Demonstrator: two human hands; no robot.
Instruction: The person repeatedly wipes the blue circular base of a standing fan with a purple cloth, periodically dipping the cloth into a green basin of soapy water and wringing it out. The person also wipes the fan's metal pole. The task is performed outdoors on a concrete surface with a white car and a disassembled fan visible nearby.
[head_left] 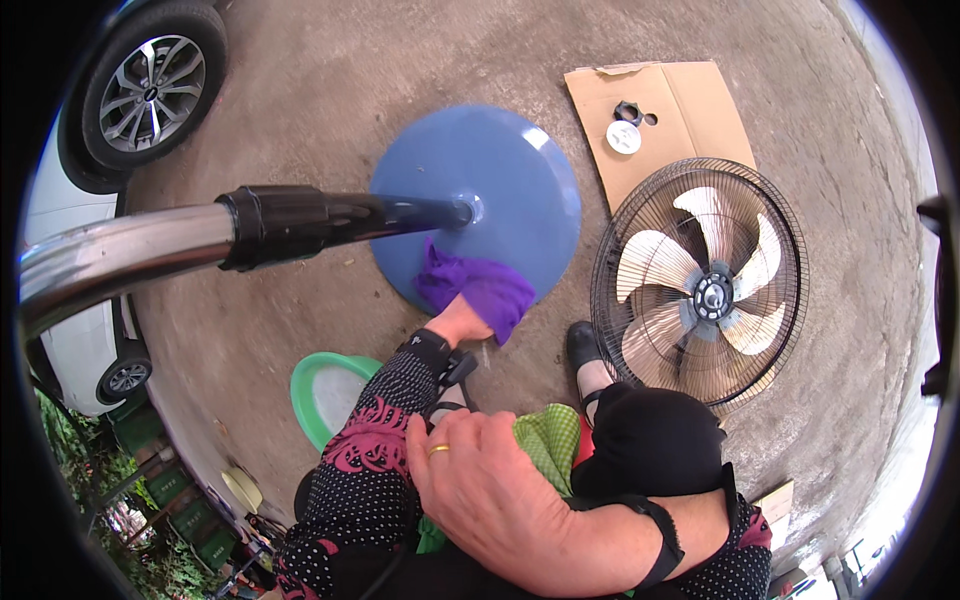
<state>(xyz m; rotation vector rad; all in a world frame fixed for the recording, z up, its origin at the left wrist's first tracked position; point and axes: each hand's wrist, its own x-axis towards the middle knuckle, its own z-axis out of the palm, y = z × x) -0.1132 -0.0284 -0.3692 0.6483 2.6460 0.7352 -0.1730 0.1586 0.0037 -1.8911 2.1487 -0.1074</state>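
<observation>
1. Left hand (pixel 462 320), mid-frame: holds the purple cloth (pixel 495 288) against the near edge of the blue base (pixel 475 145). Fingers hidden in the folds; tightness we cannot tell. We judge it bunched to spread the hand's pressure.
2. Pole (pixel 335 222) runs from base to frame left; the broad base presumably steadies it.
3. Right hand (pixel 490 490), lower centre: fingers together, bent over the left sleeve (pixel 360 440); whether they grip it, we cannot tell.
4. Fan (pixel 713 296), right: blades upward, probably laid flat against tipping.
5. Ring (pixel 628 105) and white cap (pixel 624 138), upper right: on cardboard (pixel 690 110), likely against dirt.
</observation>
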